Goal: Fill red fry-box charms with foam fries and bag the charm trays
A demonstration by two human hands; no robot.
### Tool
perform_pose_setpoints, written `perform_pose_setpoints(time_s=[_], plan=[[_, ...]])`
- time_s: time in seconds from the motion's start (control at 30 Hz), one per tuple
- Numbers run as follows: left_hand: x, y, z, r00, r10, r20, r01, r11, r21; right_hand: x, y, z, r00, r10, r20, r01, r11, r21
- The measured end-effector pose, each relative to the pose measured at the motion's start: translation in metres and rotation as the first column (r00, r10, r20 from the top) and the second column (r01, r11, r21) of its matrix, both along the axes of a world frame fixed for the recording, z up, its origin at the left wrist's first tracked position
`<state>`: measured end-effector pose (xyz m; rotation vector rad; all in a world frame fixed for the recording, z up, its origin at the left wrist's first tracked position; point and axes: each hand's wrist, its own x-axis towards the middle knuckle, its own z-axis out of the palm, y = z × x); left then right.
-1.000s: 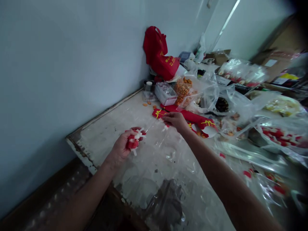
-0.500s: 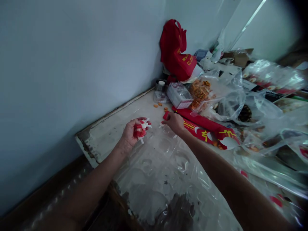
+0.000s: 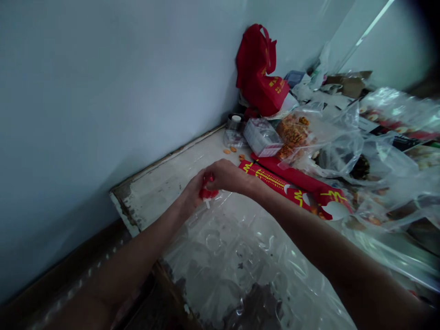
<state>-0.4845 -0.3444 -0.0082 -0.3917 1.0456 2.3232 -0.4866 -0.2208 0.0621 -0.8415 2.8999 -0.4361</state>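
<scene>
My left hand (image 3: 193, 189) is closed around a small bunch of red pieces with white sticks (image 3: 208, 194); one stick pokes out below. Bent over the same bunch, my right hand (image 3: 227, 176) has its fingers drawn together at the left hand's fingertips. Whatever the right fingers pinch is hidden behind the hand. Beneath both hands lies a clear plastic sheet with round molded hollows (image 3: 220, 243), spread over the worn white tabletop (image 3: 161, 192). Red printed card strips (image 3: 271, 179) with yellow markings lie just right of my right hand.
Several almonds (image 3: 233, 149) lie near a clear-windowed box (image 3: 263, 137). A bag of walnut kernels (image 3: 292, 135) and crumpled clear bags (image 3: 340, 146) crowd the right side. A red cloth bag (image 3: 257, 73) leans against the wall (image 3: 120, 82) at the back.
My right hand has moved left from the table surface by the red strips to the bunch in my left hand. The left hand stays nearly in place. The view has shifted slightly.
</scene>
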Motion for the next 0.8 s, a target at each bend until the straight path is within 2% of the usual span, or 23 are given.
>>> perform_pose_setpoints(time_s=[0.07,0.1,0.13,0.17,0.2,0.23,0.27,0.3,0.33,0.37,0.47,0.57,0.7,0.8], plan=[[-0.005,-0.001,0.002,0.999,0.029,-0.013,-0.03,0.999,-0.021,-0.016,0.01,0.004,0.988,-0.132,0.082,0.142,0.981,-0.134],[-0.008,-0.004,0.004,0.999,0.042,-0.006,-0.042,0.998,-0.045,-0.025,0.019,0.005,0.963,-0.213,0.167,0.249,0.937,-0.245],[-0.012,-0.008,0.007,0.999,0.053,0.011,-0.052,0.996,-0.072,-0.033,0.03,0.005,0.922,-0.279,0.27,0.366,0.856,-0.365],[-0.015,-0.014,0.01,0.998,0.064,0.027,-0.061,0.993,-0.096,-0.042,0.042,0.004,0.868,-0.33,0.371,0.483,0.736,-0.475],[-0.018,-0.021,0.014,0.997,0.075,0.034,-0.071,0.991,-0.111,-0.05,0.053,0.001,0.809,-0.367,0.459,0.584,0.593,-0.554],[-0.021,-0.028,0.019,0.996,0.085,0.03,-0.081,0.99,-0.113,-0.057,0.064,-0.004,0.759,-0.403,0.512,0.651,0.458,-0.605],[-0.024,-0.036,0.023,0.995,0.097,0.01,-0.095,0.989,-0.11,-0.063,0.072,-0.011,0.716,-0.438,0.544,0.694,0.356,-0.626],[-0.027,-0.042,0.026,0.993,0.115,-0.018,-0.116,0.988,-0.106,-0.069,0.077,-0.02,0.684,-0.467,0.561,0.719,0.297,-0.629],[-0.03,-0.048,0.029,0.99,0.133,-0.048,-0.138,0.985,-0.101,-0.073,0.077,-0.03,0.661,-0.489,0.569,0.736,0.272,-0.621],[-0.033,-0.053,0.032,0.986,0.151,-0.074,-0.158,0.983,-0.098,-0.077,0.075,-0.041,0.648,-0.501,0.573,0.747,0.273,-0.606],[-0.041,-0.057,0.034,0.974,0.193,-0.121,-0.203,0.976,-0.081,-0.084,0.054,-0.072,0.65,-0.522,0.551,0.75,0.326,-0.576],[-0.048,-0.053,0.029,0.97,0.199,-0.139,-0.205,0.978,-0.036,-0.084,0.037,-0.09,0.653,-0.595,0.468,0.747,0.406,-0.526],[-0.058,-0.049,0.02,0.972,0.192,-0.133,-0.19,0.981,0.025,-0.078,0.034,-0.094,0.664,-0.7,0.263,0.722,0.509,-0.468],[-0.064,-0.051,0.014,0.977,0.168,-0.133,-0.166,0.986,0.029,-0.072,0.031,-0.085,0.712,-0.691,0.127,0.649,0.577,-0.496]])
